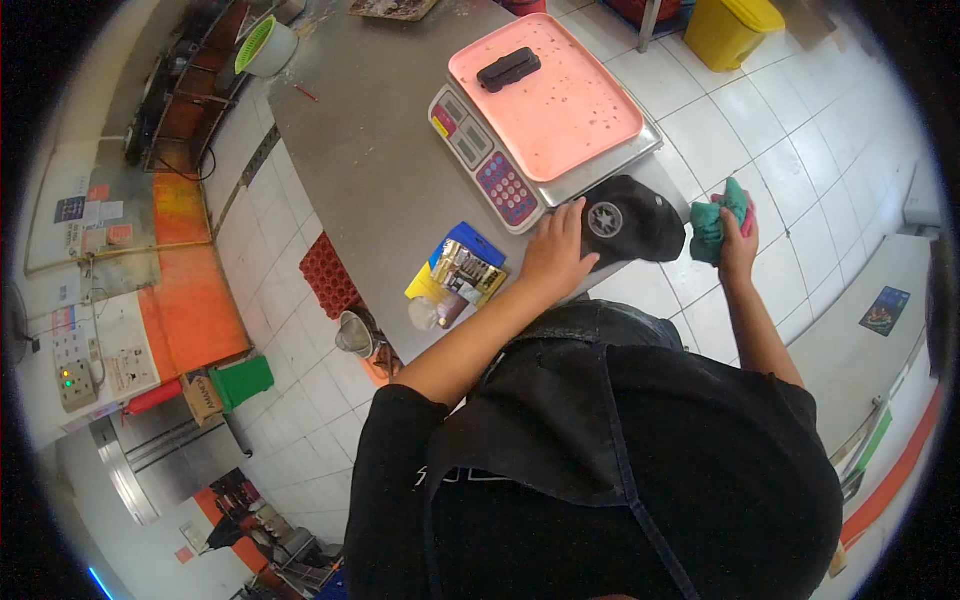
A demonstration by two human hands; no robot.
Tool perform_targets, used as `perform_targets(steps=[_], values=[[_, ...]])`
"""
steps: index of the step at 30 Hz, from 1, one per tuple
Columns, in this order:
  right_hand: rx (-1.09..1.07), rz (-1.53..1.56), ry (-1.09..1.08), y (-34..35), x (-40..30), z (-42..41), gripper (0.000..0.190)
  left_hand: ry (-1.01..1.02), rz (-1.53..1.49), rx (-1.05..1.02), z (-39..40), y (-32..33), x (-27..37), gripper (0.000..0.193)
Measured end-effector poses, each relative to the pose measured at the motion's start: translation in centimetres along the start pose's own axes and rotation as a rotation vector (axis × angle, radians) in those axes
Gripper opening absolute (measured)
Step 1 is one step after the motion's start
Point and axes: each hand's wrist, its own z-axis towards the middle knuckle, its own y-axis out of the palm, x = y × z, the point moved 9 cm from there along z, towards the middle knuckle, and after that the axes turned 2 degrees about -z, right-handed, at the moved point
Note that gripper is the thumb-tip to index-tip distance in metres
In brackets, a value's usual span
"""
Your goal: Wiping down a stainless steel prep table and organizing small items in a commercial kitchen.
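My left hand [559, 251] lies at the left side of a black cap [637, 221] with a round star badge, its thumb over the cap's edge. The cap rests by the front corner of a digital scale [504, 187]. Out over the floor past the table's right edge, my right hand [736, 236] grips a bunched green cloth [709, 229]; something pink shows behind it. A pink tray [577, 127] with brown specks sits on the scale, and a small black oblong object [510, 70] lies on it. Left of my left forearm are several small packets [465, 270].
The steel table [352, 142] carries a red pen-like item [306, 93]. Beyond it stands a yellow bin [731, 34]; a white basin with a green strainer [268, 46] is at the upper left. A metal sieve [355, 335] is below the table's left edge. A pale counter [847, 330] runs along the right.
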Motion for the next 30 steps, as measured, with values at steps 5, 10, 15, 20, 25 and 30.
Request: perform_targets(steps=[5, 10, 15, 20, 25, 30], values=[[-0.077, -0.303, -0.147, 2.2, 0.0, -4.9, 0.063, -0.099, -0.035, -0.070, -3.4, -2.5, -2.4, 0.076], [-0.383, -0.908, -0.411, 8.4, -1.0, -8.2, 0.072, -0.305, 0.401, 0.144, -9.4, -7.9, -12.5, 0.093], [-0.325, -0.866, -0.361, 9.3, 1.5, -6.8, 0.069, -0.729, 0.273, -0.109, -16.2, -4.7, -20.2, 0.128], [-0.150, -0.224, 0.074, 6.3, 2.9, -3.3, 0.052, -0.675, 0.197, 0.016, -16.6, -5.1, -17.7, 0.120], [-0.099, -0.050, -0.121, 8.4, -6.7, -0.9, 0.046, -0.685, 0.367, -0.075, -19.0, -5.4, -16.4, 0.122], [-0.316, -0.113, -0.331, 17.6, -12.9, -2.2, 0.056, -0.608, 0.246, 0.229, -25.2, -7.0, -17.5, 0.101]])
